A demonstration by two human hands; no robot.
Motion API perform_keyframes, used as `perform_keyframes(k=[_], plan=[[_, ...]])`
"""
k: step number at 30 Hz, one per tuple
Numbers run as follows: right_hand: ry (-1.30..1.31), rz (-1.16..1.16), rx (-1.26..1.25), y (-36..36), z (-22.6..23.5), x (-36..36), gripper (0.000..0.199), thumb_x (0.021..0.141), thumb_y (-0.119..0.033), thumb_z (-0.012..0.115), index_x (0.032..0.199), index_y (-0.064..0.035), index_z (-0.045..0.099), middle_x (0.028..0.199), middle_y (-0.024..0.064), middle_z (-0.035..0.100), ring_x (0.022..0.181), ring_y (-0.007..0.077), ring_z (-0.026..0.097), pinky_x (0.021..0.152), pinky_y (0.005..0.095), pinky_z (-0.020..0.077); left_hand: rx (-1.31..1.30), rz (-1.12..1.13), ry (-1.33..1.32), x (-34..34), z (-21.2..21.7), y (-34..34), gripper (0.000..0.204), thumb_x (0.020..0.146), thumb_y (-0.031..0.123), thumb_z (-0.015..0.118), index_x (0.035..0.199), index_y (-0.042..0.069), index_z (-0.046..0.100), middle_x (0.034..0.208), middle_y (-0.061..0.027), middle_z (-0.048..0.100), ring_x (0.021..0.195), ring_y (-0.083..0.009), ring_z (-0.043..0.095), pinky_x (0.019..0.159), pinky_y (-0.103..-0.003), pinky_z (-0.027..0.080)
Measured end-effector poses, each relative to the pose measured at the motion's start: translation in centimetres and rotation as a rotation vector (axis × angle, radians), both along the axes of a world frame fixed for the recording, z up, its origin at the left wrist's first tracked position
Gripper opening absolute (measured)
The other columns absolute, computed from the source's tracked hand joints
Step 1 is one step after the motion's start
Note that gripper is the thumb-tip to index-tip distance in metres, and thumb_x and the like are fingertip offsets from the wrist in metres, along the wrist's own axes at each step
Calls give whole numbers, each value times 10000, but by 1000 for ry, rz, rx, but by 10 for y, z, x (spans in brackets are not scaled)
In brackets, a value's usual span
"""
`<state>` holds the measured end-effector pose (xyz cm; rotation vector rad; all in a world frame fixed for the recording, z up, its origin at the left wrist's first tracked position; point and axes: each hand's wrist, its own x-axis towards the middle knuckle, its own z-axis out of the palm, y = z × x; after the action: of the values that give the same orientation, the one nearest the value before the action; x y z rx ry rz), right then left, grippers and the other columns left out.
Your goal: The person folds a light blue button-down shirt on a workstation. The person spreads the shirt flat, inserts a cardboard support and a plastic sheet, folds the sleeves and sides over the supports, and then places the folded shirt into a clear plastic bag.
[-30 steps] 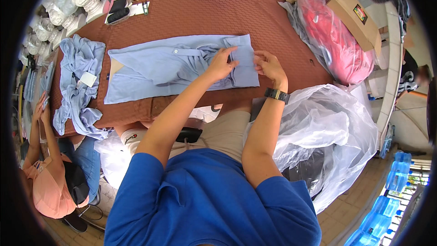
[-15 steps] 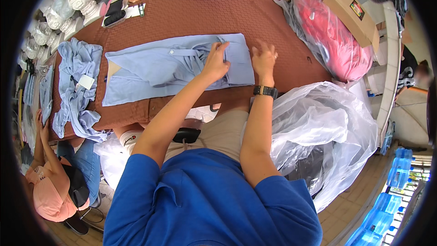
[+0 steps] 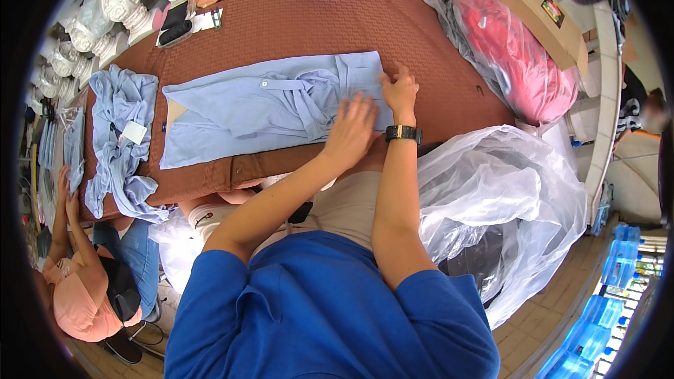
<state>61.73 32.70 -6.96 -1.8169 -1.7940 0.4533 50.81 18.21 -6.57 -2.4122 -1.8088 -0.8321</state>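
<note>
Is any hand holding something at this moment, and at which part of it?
Nothing is gripped. The left hand lies flat, open, on the near right part of the light blue shirt; the right hand presses its right end on the table.

The shirt (image 3: 260,109) under the hands is plain pale blue with a white button, lying on a rust-brown table cover (image 3: 316,21) embossed in a small woven pattern. The heap (image 3: 119,140) at the left is the same pale blue with a white tag, and the bag (image 3: 516,49) holds bright pink-red cloth. The watch (image 3: 403,133) is black, the sleeves (image 3: 316,309) deep blue, and the sheeting (image 3: 491,189) is clear whitish.
</note>
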Motion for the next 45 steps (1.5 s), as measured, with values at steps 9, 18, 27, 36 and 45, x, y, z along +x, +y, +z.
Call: perform_keyframes(k=[9, 18, 27, 36, 45], plan=[[74, 135, -528, 51, 34, 3, 389, 743, -267, 866, 981, -8, 700, 755, 100, 663, 555, 159, 581, 470, 298, 444, 71, -82, -66, 25, -8, 22, 434, 800, 127, 685, 1193, -20, 571, 1077, -140, 538, 1038, -299, 528, 831, -379, 491], [93, 254, -637, 79, 26, -13, 312, 757, -188, 829, 971, -18, 679, 744, 64, 623, 544, 142, 541, 430, 281, 387, 134, 22, 227, 51, -32, 37, 329, 855, 160, 619, 1168, 59, 591, 1115, -115, 566, 997, -275, 573, 725, -384, 512], [288, 349, -531, 69, 56, -17, 599, 766, -210, 808, 1289, -20, 587, 1127, 102, 661, 972, 191, 624, 787, 332, 502, 105, 55, -715, 8, 20, 27, 272, 811, 125, 749, 893, 10, 517, 828, -162, 549, 733, -342, 560, 647, -404, 466], [188, 686, -250, 48, 120, -122, 569, 730, -162, 754, 1273, -56, 619, 971, 169, 711, 804, 230, 687, 619, 358, 553, -169, 257, -1628, -70, 43, -7, 335, 881, 158, 753, 1114, 27, 553, 941, -60, 629, 832, -123, 595, 717, -281, 486], [-175, 870, -351, -55, 111, -361, 294, 854, -247, 593, 835, 28, 696, 757, 119, 710, 575, 203, 671, 548, 363, 572, -14, 435, -2047, -216, 57, -110, 388, 996, 149, 579, 1324, -4, 437, 1246, -148, 596, 1077, -247, 646, 932, -394, 541]])
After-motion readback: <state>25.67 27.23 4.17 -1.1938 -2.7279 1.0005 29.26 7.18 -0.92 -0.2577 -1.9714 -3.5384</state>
